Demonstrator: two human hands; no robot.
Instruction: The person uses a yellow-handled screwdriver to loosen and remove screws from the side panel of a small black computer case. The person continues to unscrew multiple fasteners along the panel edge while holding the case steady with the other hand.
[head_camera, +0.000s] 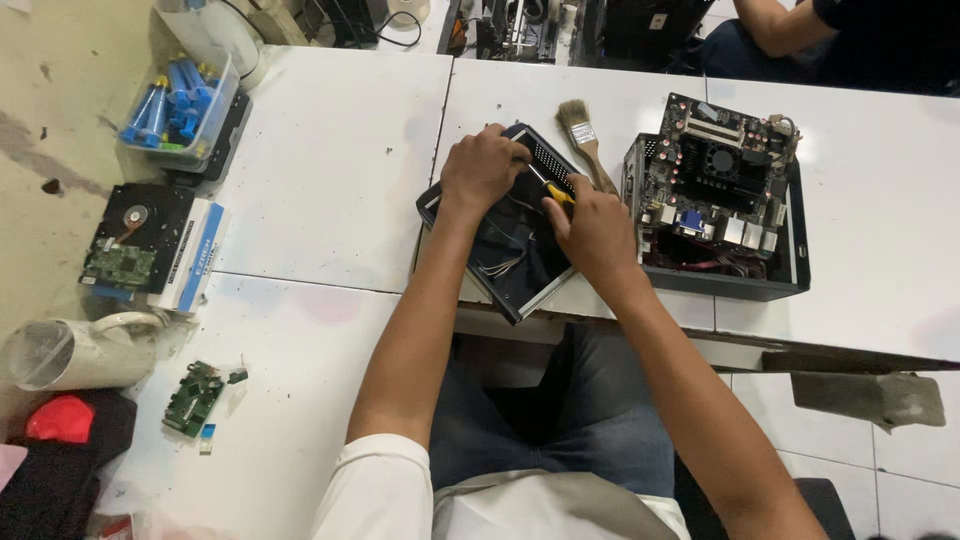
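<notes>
A black computer case cover (520, 265) with a perforated edge lies tilted at the near edge of the white table (340, 170), partly over my lap. My left hand (482, 168) grips its upper left part and holds it steady. My right hand (592, 232) is closed around a screwdriver (553, 188) with a yellow and black handle, its tip pointing at the cover's upper edge. Loose wires show inside the cover.
A paintbrush (583, 138) lies right of the cover. An open small computer case with its circuit board (715, 195) sits further right. A tub of blue syringes (180, 110), an opened hard drive (135, 240), a small green board (193, 398) and a plastic jug (70, 352) are at left. Another person's arm (775, 25) is at top right.
</notes>
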